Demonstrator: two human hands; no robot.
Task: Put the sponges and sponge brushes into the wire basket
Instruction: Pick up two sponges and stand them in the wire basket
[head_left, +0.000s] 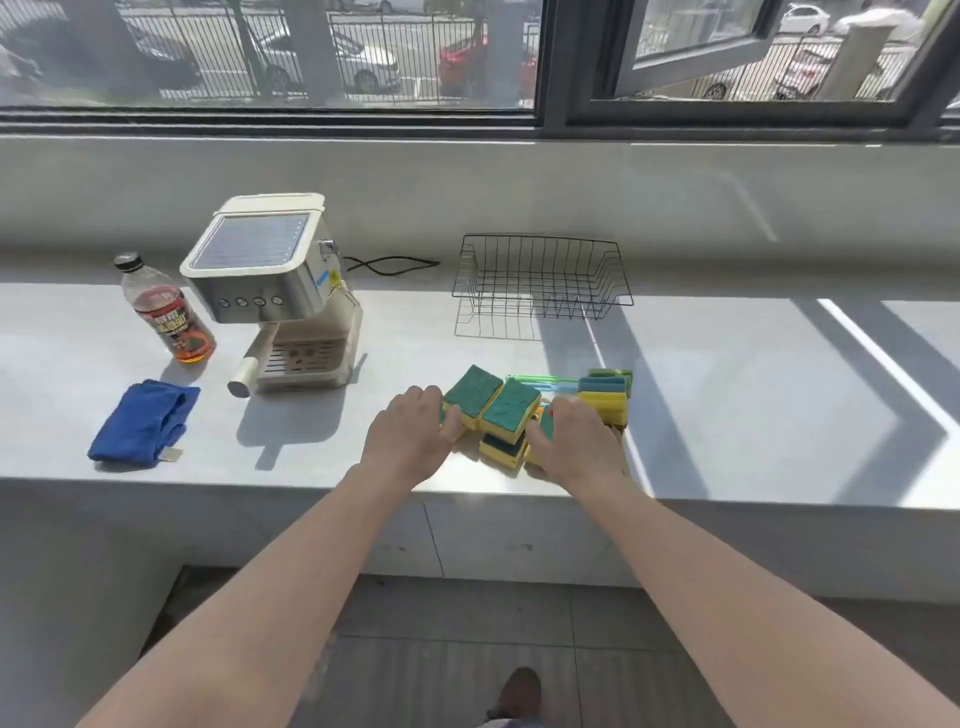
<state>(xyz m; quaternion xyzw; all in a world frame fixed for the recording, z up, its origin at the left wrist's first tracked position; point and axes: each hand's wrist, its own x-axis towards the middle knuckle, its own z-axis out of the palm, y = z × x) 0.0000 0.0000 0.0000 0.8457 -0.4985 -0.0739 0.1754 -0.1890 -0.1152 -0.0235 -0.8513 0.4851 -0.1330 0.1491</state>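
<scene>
Several yellow sponges with green scouring tops (496, 408) lie in a heap near the counter's front edge. Behind them lie sponge brushes (605, 392) with clear green and blue handles and stacked yellow, blue and green heads. My left hand (410, 436) rests on the left side of the heap, fingers curled against the leftmost sponge. My right hand (576, 436) covers the right side, fingers over a sponge; whether either hand grips is unclear. The black wire basket (543, 273) stands empty at the back of the counter, beyond the heap.
A cream espresso machine (275, 291) stands at the left with its black cord (389, 265) behind. A bottle of brown drink (163, 312) and a folded blue cloth (143, 421) lie further left. The window wall rises behind the counter.
</scene>
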